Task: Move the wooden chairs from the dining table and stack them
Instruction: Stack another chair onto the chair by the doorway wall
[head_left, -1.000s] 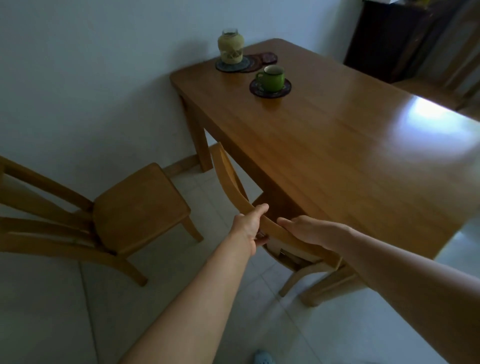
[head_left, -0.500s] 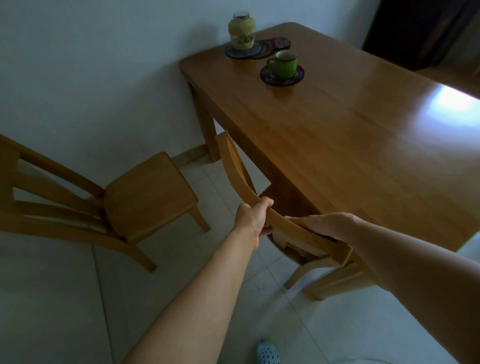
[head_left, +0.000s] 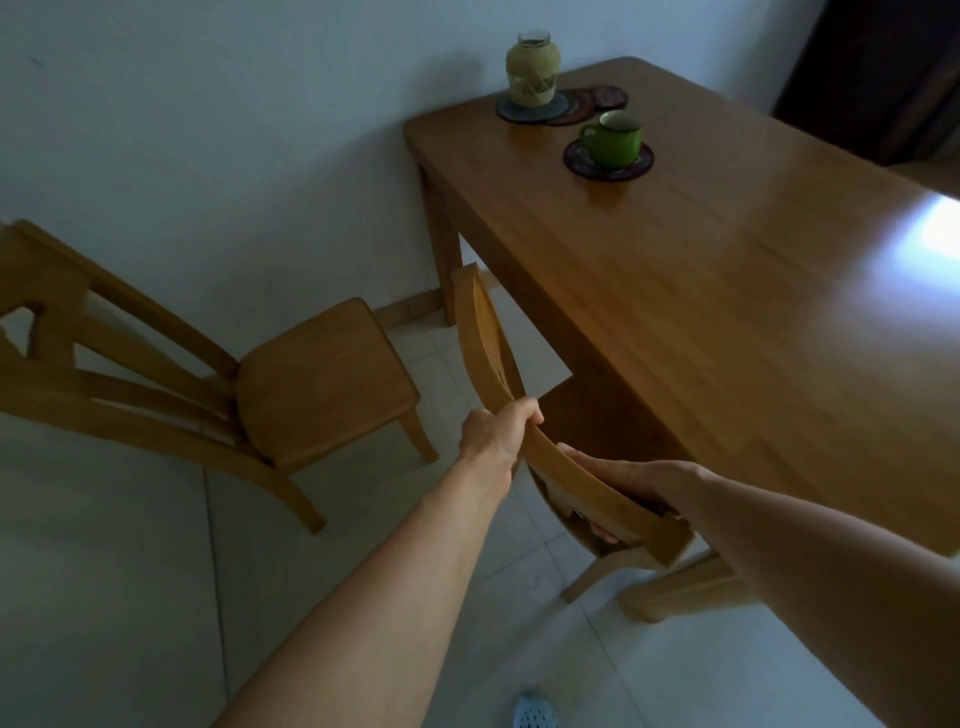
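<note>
A wooden chair (head_left: 480, 332) is tucked under the long side of the wooden dining table (head_left: 727, 291); only its curved top rail and part of its back and a leg show. My left hand (head_left: 496, 434) is closed around the rail near its middle. My right hand (head_left: 623, 480) grips the rail's right end, fingers curled beneath it. A second wooden chair (head_left: 322, 384) stands alone on the floor at the left, its seat facing the table.
On the table's far corner sit a green mug (head_left: 615, 137) on a dark coaster and a woven-covered jar (head_left: 533, 67) on coasters. A white wall runs behind. The pale tiled floor (head_left: 130, 597) lies open at lower left. A blue slipper (head_left: 532, 712) shows at the bottom.
Both hands have closed more firmly on the tucked chair's top rail. The view has shifted so the table and chairs sit further right and lower.
</note>
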